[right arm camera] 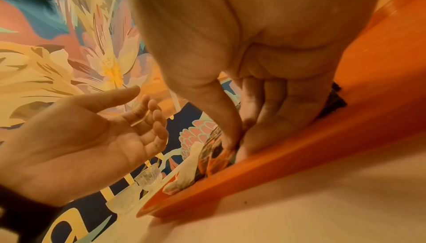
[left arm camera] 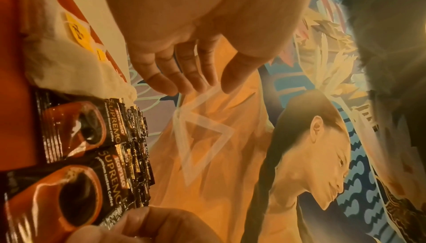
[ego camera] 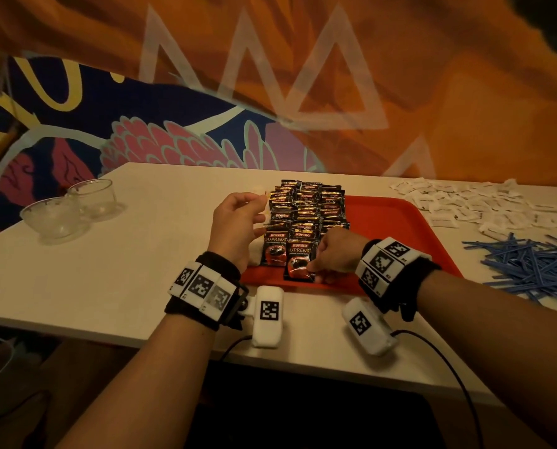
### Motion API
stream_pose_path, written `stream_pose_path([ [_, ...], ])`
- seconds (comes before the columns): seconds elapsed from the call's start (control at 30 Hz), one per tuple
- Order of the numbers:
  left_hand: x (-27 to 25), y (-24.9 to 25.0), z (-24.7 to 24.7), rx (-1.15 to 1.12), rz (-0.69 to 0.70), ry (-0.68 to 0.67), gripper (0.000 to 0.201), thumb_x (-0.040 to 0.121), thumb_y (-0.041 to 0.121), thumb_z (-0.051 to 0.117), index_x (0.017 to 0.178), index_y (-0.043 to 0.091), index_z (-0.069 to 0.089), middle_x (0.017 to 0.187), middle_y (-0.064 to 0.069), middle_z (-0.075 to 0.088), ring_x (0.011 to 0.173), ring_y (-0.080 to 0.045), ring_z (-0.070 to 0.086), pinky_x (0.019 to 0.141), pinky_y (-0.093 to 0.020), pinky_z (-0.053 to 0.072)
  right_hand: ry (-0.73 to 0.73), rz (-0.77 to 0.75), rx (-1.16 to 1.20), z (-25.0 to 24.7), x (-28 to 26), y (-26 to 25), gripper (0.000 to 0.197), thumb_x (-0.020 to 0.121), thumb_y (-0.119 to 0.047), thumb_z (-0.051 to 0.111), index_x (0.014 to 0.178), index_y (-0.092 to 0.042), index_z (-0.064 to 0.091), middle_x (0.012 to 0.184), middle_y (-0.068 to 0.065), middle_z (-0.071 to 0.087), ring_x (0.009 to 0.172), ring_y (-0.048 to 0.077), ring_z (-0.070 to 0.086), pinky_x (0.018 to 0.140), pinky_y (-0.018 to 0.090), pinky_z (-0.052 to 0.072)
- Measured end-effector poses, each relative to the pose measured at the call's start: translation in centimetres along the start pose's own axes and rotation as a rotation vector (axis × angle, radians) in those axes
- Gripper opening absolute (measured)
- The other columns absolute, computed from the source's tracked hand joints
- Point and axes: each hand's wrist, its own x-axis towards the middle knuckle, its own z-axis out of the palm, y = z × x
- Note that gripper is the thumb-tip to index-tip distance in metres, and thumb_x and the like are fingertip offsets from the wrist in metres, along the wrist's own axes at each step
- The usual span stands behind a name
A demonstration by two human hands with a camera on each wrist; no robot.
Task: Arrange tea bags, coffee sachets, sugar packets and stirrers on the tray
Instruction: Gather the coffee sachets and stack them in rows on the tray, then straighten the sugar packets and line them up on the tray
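A red tray (ego camera: 384, 228) lies mid-table with rows of black coffee sachets (ego camera: 306, 205) overlapping along its left part. White tea bags (ego camera: 253, 254) with yellow tags (left arm camera: 77, 32) line the tray's left edge. My right hand (ego camera: 312, 270) reaches down at the tray's near edge. Its thumb and fingers pinch the nearest coffee sachet (ego camera: 298, 259), which lies flat on the tray (right arm camera: 299, 146). My left hand (ego camera: 262, 215) hovers over the tray's left edge above the tea bags, fingers relaxed and holding nothing. White sugar packets (ego camera: 481, 205) and blue stirrers (ego camera: 536, 264) lie on the table right of the tray.
Two empty glass bowls (ego camera: 73, 209) stand at the table's (ego camera: 141, 254) far left. The right half of the tray is bare red plastic. A painted mural wall rises right behind the table. Cables run from both wrist units over the table's near edge.
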Motion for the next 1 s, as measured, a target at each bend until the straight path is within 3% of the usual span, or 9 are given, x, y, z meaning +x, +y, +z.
stream_pose_path([
  [0.13, 0.0, -0.1, -0.1, -0.011, -0.013, 0.0, 0.006, 0.094, 0.014, 0.065, 0.091, 0.018, 0.06, 0.092, -0.001, 0.061, 0.085, -0.016, 0.056, 0.069, -0.029, 0.048, 0.009, 0.024, 0.052, 0.0, 0.1, 0.0, 0.01, 0.091, -0.012, 0.068, 0.093, -0.003, 0.062, 0.073, 0.006, 0.071, 0.063, 0.012, 0.066, 0.066, 0.024, 0.056],
  [0.3, -0.2, -0.1, -0.2, -0.016, -0.015, -0.007, 0.008, 0.095, 0.012, 0.062, 0.09, 0.017, 0.06, 0.087, 0.0, 0.06, 0.081, -0.015, 0.056, 0.068, -0.028, 0.048, 0.036, 0.008, 0.062, 0.2, 0.5, 0.4, 0.016, 0.087, -0.014, 0.072, 0.095, -0.002, 0.065, 0.086, 0.011, 0.075, 0.078, 0.02, 0.071, 0.087, 0.038, 0.059],
  [0.47, -0.2, -0.1, -0.4, -0.011, -0.025, -0.007, 0.009, 0.094, 0.011, 0.062, 0.089, 0.018, 0.061, 0.087, 0.0, 0.061, 0.08, -0.016, 0.056, 0.066, -0.029, 0.047, 0.046, 0.016, 0.079, -0.1, 0.4, 0.6, 0.023, 0.088, -0.016, 0.071, 0.102, 0.002, 0.066, 0.09, 0.014, 0.075, 0.077, 0.02, 0.07, 0.08, 0.035, 0.059],
  [0.67, -0.4, 0.3, -0.2, 0.018, -0.025, -0.05, 0.006, 0.095, 0.012, 0.062, 0.091, 0.017, 0.06, 0.083, 0.0, 0.061, 0.074, -0.014, 0.056, 0.066, -0.028, 0.048, 0.087, -0.037, 0.012, -1.3, 0.2, 1.3, 0.025, 0.088, -0.025, 0.072, 0.096, -0.002, 0.067, 0.09, 0.01, 0.076, 0.089, 0.022, 0.074, 0.086, 0.04, 0.059],
  [0.77, -0.5, 0.6, 0.3, 0.06, -0.024, -0.091, 0.005, 0.096, 0.013, 0.061, 0.092, 0.015, 0.06, 0.082, 0.0, 0.061, 0.069, -0.013, 0.057, 0.059, -0.025, 0.049, 0.118, -0.087, 0.0, -2.0, 0.2, 1.8, 0.025, 0.087, -0.03, 0.073, 0.099, -0.008, 0.067, 0.09, 0.004, 0.075, 0.08, 0.015, 0.072, 0.07, 0.031, 0.058],
  [0.83, -0.3, 0.7, 0.8, 0.126, -0.004, -0.127, 0.005, 0.096, 0.014, 0.061, 0.091, 0.016, 0.06, 0.087, -0.002, 0.061, 0.069, -0.013, 0.057, 0.058, -0.024, 0.049, 0.135, -0.136, 0.026, -2.6, -0.1, 2.1, 0.02, 0.088, -0.029, 0.072, 0.098, -0.012, 0.066, 0.088, 0.0, 0.075, 0.072, 0.01, 0.071, 0.058, 0.024, 0.05],
  [0.93, 0.1, 0.7, 2.2, 0.311, 0.08, -0.177, 0.006, 0.095, 0.016, 0.063, 0.09, 0.016, 0.062, 0.094, -0.004, 0.062, 0.072, -0.013, 0.056, 0.061, -0.026, 0.048, 0.168, -0.24, 0.046, -4.1, -0.6, 2.7, 0.014, 0.09, -0.028, 0.07, 0.098, -0.017, 0.065, 0.086, -0.003, 0.074, 0.069, 0.006, 0.071, 0.055, 0.022, 0.05],
  [1.0, -0.2, 1.1, 3.6, 0.422, 0.15, -0.229, 0.004, 0.095, 0.017, 0.064, 0.091, 0.015, 0.062, 0.091, -0.003, 0.062, 0.071, -0.012, 0.056, 0.062, -0.027, 0.048, 0.203, -0.28, 0.101, -5.4, -0.8, 3.6, 0.011, 0.091, -0.025, 0.069, 0.099, -0.018, 0.065, 0.086, -0.001, 0.073, 0.071, 0.009, 0.071, 0.06, 0.024, 0.053],
])
